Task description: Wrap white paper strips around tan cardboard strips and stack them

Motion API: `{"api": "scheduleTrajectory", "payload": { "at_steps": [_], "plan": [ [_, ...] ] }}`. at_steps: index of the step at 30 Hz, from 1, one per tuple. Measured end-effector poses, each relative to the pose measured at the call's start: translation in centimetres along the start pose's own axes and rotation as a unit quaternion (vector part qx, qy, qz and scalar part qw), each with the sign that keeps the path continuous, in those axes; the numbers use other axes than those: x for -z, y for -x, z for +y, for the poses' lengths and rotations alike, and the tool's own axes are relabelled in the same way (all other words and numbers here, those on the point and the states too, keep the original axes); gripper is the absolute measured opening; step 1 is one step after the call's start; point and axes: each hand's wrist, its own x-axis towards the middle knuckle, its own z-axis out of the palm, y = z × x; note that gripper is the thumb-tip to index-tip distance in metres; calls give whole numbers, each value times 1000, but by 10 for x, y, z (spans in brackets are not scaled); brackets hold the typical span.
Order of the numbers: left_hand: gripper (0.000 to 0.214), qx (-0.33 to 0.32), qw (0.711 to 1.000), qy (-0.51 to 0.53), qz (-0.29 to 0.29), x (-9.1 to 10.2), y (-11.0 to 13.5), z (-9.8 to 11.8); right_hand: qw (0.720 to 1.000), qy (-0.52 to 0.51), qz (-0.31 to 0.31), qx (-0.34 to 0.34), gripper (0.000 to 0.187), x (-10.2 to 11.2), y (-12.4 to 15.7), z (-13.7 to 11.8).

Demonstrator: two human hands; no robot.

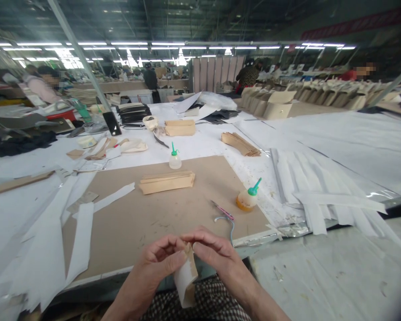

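Note:
Both my hands meet over the near edge of the table, pinching the top end of one folded strip [186,281], white on one face and tan on the other. My left hand [163,258] grips it with thumb and fingers from the left. From the right, my right hand [214,249] holds the same end, its fingertips touching or nearly touching the left ones. The strip's lower end hangs above my checked clothing. Ahead on the brown board [173,223] lie a stack of tan strips [167,182] and a pink-handled pointed tool [224,210] with a blue cord.
A green-tipped bottle with amber liquid [247,199] stands at the board's right; a clear one [175,159] stands behind the stack. White strips [80,240] lie left, more white strips [314,191] right. Farther back are tan stacks [240,143], a phone [112,123] and several people.

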Motion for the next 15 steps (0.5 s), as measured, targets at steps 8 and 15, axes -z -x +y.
{"api": "scheduleTrajectory", "payload": {
  "at_steps": [8,15],
  "plan": [
    [30,54,989,130,-42,-11,1,4,991,-107,-77,40,11,-6,-8,2],
    [30,-131,982,-94,102,-7,19,12,995,53,-28,84,10,-8,-11,-9]
  ]
}}
